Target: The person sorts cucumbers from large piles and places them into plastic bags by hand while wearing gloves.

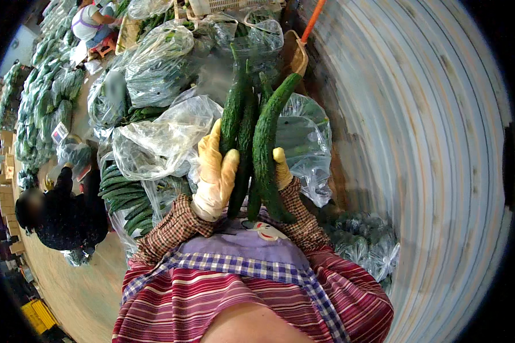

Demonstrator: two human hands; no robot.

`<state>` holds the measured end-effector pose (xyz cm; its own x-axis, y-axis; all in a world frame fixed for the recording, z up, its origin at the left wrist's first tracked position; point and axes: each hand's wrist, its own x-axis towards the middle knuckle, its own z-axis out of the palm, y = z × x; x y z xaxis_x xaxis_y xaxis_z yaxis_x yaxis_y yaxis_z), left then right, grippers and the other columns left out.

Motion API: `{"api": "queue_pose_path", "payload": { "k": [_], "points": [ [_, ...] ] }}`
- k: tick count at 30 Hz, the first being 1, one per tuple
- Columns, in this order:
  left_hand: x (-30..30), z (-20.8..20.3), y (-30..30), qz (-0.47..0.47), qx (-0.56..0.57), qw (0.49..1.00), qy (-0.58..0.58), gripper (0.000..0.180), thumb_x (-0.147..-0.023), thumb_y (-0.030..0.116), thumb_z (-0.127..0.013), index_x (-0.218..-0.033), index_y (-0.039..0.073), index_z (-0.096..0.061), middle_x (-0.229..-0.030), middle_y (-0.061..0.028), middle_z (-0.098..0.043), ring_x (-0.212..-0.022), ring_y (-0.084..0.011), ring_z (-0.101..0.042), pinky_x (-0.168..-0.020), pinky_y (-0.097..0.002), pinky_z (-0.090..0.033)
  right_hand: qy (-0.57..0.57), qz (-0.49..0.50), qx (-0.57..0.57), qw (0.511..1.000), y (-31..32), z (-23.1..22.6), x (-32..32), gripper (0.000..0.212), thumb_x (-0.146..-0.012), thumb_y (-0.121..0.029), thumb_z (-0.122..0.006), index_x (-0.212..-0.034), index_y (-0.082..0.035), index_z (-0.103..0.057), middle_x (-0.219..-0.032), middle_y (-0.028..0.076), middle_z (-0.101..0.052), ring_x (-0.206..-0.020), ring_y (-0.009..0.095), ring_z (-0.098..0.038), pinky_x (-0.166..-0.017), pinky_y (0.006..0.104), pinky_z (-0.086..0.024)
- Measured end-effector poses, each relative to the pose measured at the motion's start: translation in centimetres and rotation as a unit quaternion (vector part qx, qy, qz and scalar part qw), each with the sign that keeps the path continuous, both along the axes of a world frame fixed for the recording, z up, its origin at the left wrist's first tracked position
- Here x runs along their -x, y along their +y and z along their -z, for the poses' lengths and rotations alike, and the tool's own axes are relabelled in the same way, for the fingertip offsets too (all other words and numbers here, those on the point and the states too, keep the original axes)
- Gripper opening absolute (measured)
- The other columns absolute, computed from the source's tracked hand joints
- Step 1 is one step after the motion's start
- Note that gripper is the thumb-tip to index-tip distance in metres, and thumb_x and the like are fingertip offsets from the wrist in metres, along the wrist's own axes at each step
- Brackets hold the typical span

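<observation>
Several long, dark green, bumpy cucumbers (265, 146) stand in a bundle in front of my chest, their tips pointing away from me. My left hand (214, 177), in a pale yellow glove, is closed against the bundle's left side, thumb in front. On the right side my right hand (281, 169), gloved alike, grips the bundle; most of its fingers are hidden behind the cucumbers. A crumpled clear plastic bag (160, 140) lies just left of my left hand. Beyond my right hand sits a clear bag of cucumbers (303, 137).
Loose cucumbers (126, 197) lie in rows at the left. Large filled plastic bags (157, 63) are heaped ahead. A co-worker in black (68, 211) is at far left; another person (91, 26) sits farther off. A ribbed wall (429, 171) rises on the right, near an orange handle (313, 22).
</observation>
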<state>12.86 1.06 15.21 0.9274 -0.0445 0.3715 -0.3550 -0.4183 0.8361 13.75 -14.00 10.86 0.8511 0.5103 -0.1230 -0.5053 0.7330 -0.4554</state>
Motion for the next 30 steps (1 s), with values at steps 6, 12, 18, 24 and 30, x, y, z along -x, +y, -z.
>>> {"api": "queue_pose_path", "payload": {
  "k": [6, 12, 18, 24, 30],
  "points": [
    [-0.3, 0.5, -1.4, 0.024, -0.283, 0.958, 0.03, 0.077, -0.087, 0.041, -0.056, -0.141, -0.003, -0.024, -0.139, -0.0259, -0.033, -0.13, -0.039, -0.031, -0.108, -0.0443, -0.023, 0.071, 0.05, -0.084, 0.993, -1.3, 4.5, 2.3, 0.085, -0.074, -0.063, -0.063, -0.134, -0.007, -0.041, -0.128, 0.011, -0.052, -0.114, 0.022, -0.051, -0.098, 0.0377, -0.043],
    [-2.8, 5.6, 3.3, 0.018, 0.19, 0.969, 0.154, 0.07, -0.082, 0.027, -0.069, -0.137, 0.0, -0.035, -0.137, -0.0215, -0.039, -0.129, -0.0316, -0.036, -0.107, -0.0393, -0.028, -0.052, 0.188, -0.151, 0.969, -4.3, 2.4, 6.0, 0.102, -0.072, -0.056, -0.069, -0.145, -0.013, -0.013, -0.147, 0.016, -0.026, -0.13, 0.039, -0.032, -0.105, 0.055, -0.031],
    [-0.2, 15.4, 6.1, 0.027, -0.174, 0.969, 0.172, 0.107, -0.07, 0.047, -0.076, -0.14, -0.009, -0.018, -0.143, -0.0297, -0.024, -0.134, -0.0395, -0.022, -0.112, -0.0384, -0.017, -0.077, 0.199, -0.19, 0.958, -10.9, 1.4, 11.5, 0.11, -0.078, -0.035, -0.073, -0.147, -0.018, 0.01, -0.154, 0.01, -0.007, -0.14, 0.036, -0.014, -0.109, 0.063, -0.012],
    [0.1, 15.6, -2.6, 0.131, -0.407, 0.873, 0.234, 0.116, -0.062, 0.05, -0.076, -0.145, 0.002, -0.011, -0.148, -0.0231, -0.014, -0.139, -0.0389, -0.009, -0.11, -0.0543, -0.016, -0.062, 0.16, -0.239, 0.956, -8.7, 2.4, 13.5, 0.117, -0.073, -0.031, -0.077, -0.146, -0.021, 0.014, -0.152, 0.014, -0.012, -0.137, 0.041, -0.018, -0.107, 0.0659, -0.015],
    [-2.9, 22.3, -8.4, 0.153, -0.52, 0.84, -0.033, 0.086, -0.077, 0.014, -0.059, -0.147, 0.015, -0.01, -0.152, -0.01, -0.011, -0.14, -0.0314, -0.011, -0.108, -0.0558, -0.017, -0.077, 0.136, -0.277, 0.948, -7.9, 3.0, 13.8, 0.113, -0.078, -0.018, -0.074, -0.144, -0.026, 0.018, -0.151, 0.015, -0.017, -0.137, 0.039, -0.02, -0.108, 0.0622, -0.016]
  ]
}}
